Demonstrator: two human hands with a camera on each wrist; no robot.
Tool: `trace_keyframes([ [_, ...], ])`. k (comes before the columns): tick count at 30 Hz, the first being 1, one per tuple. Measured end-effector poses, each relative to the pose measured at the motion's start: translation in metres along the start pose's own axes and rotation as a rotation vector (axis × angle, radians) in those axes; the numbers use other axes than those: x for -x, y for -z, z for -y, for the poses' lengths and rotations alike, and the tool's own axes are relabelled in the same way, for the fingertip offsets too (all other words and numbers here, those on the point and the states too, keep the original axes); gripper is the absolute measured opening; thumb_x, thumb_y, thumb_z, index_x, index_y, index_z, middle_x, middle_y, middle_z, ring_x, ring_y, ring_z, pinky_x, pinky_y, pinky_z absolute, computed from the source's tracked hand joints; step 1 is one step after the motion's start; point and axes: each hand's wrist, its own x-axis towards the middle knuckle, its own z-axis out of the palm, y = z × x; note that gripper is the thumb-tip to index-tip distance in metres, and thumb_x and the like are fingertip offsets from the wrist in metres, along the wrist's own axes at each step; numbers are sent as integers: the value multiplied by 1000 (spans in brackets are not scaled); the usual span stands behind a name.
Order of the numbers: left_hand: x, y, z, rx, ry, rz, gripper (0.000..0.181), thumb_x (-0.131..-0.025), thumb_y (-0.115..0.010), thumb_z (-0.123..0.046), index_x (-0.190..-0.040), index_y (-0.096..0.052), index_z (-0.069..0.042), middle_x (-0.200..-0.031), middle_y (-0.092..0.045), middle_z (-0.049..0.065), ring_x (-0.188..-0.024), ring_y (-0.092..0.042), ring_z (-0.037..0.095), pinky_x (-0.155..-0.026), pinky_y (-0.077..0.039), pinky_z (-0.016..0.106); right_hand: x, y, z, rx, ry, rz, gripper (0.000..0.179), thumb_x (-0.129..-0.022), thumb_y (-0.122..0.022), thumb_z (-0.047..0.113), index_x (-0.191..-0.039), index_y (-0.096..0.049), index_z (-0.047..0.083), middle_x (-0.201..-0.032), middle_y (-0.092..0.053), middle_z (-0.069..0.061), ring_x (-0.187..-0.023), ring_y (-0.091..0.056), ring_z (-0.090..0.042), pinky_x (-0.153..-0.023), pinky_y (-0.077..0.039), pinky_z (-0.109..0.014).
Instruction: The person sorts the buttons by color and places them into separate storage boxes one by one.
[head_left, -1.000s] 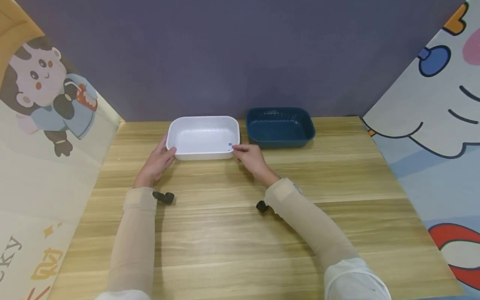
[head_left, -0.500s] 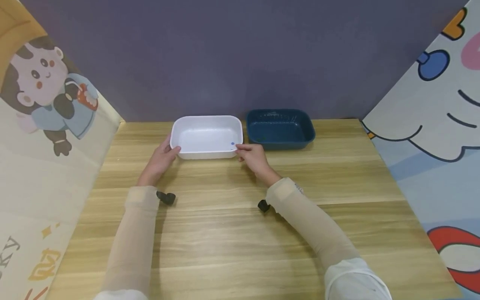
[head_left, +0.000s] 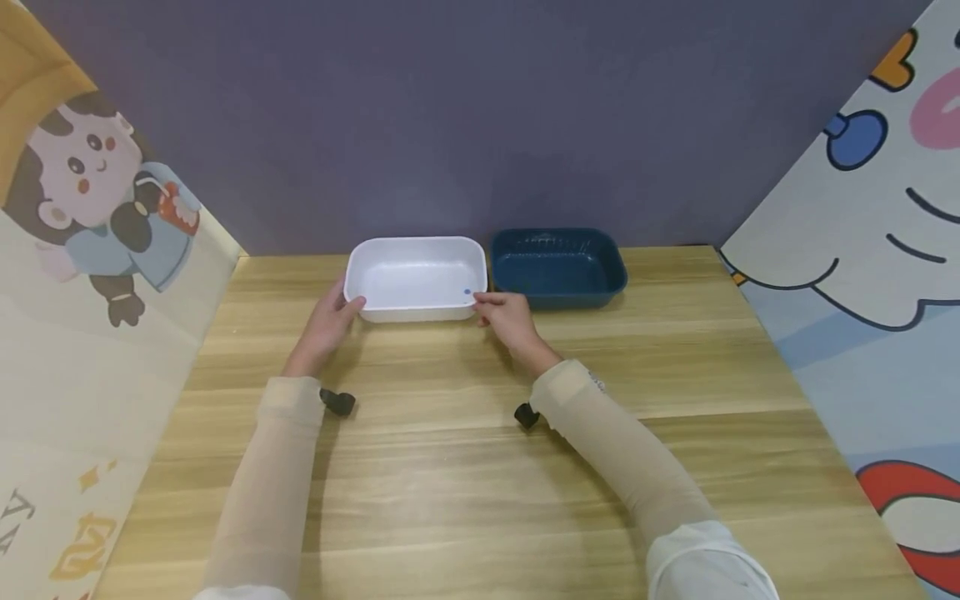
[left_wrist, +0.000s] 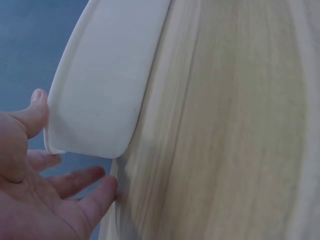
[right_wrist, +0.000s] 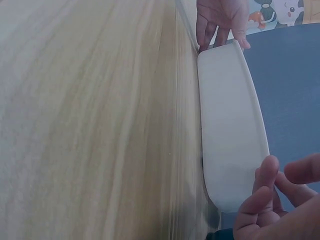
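A white rectangular basin (head_left: 416, 314) stands on the wooden table near the back wall. My left hand (head_left: 327, 323) holds its left end, the thumb (left_wrist: 37, 114) at the rim and the other fingers spread along the end wall. At the near right corner, my right hand (head_left: 512, 323) pinches the rim, with its lower fingers curled beneath in the right wrist view. A small blue spot (head_left: 467, 292) shows inside the basin close to that corner. Right beside the white basin sits a dark teal basin (head_left: 573, 301) of similar shape.
The grey-purple back wall (head_left: 420, 125) rises behind both basins. Printed cartoon panels flank the wooden table (head_left: 427, 483) on the left and right. Small black wrist cameras (head_left: 527, 415) stick out from the sleeves over the table.
Both hands have shifted the white basin slightly to the right, narrowing the gap to the teal basin. The hold on it looks the same. The head view has tilted a little.
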Motion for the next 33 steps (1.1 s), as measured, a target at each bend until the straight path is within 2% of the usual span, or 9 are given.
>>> trace_keyframes([
  [4, -9, 1, 16, -44, -20, -22, 65, -106, -53, -17, -162, -20, -13, -161, -26, 23, -147, -27, 42, -117, -25, 59, -2, -1, 1, -2, 6, -11, 29, -98, -64, 7, -125, -69, -3, -114, -72, -16, -93, -65, -44, -84, -53, -42],
  [7, -16, 3, 23, -65, -31, -33, 65, -106, -53, -20, -162, -20, -17, -161, -28, 21, -146, -29, 40, -117, -26, 56, -4, -1, 3, -5, 5, -19, 29, -98, -64, 7, -124, -69, -4, -111, -73, -17, -93, -65, -45, -84, -53, -42],
  [12, -18, 3, 25, -59, -38, -51, 64, -106, -53, -20, -162, -22, -18, -161, -29, 19, -146, -30, 39, -118, -25, 55, -5, -1, 4, -9, 5, -21, 30, -97, -65, 7, -124, -69, -4, -111, -73, -17, -93, -65, -45, -81, -53, -36],
  [19, -21, 0, 33, -57, -86, -67, 61, -105, -55, -19, -160, -28, -17, -160, -32, 16, -147, -30, 38, -118, -24, 57, -2, -2, 1, 6, 12, -54, 29, -97, -64, 7, -123, -70, -2, -108, -73, -20, -86, -67, -44, -64, -46, -22],
  [22, -23, -1, 35, -56, -96, -64, 60, -106, -53, -20, -161, -27, -16, -160, -32, 17, -147, -29, 37, -118, -23, 56, -1, -2, 0, 29, 15, -53, 30, -98, -63, 9, -125, -70, -1, -109, -73, -21, -85, -68, -43, -56, -42, -19],
  [26, -22, -3, 36, -48, -95, -70, 59, -107, -52, -21, -161, -27, -16, -160, -32, 18, -147, -29, 37, -119, -23, 56, 0, -3, -1, 52, 10, -35, 33, -99, -63, 11, -130, -67, 1, -111, -72, -20, -84, -70, -39, -54, -40, -19],
  [30, -21, -3, 35, -49, -76, -72, 60, -107, -51, -25, -161, -26, -19, -158, -36, 20, -142, -37, 40, -113, -33, 59, -1, -4, 0, 33, -1, -34, 33, -99, -61, 10, -130, -66, 0, -112, -73, -18, -79, -71, -34, -59, -46, -21],
  [33, -21, -4, 35, -53, -63, -75, 61, -107, -51, -31, -162, -25, -24, -151, -44, 23, -123, -51, 42, -99, -46, 55, -2, -4, 1, 15, -2, -44, 33, -99, -61, 9, -130, -67, 0, -111, -73, -17, -72, -71, -26, -68, -53, -28],
])
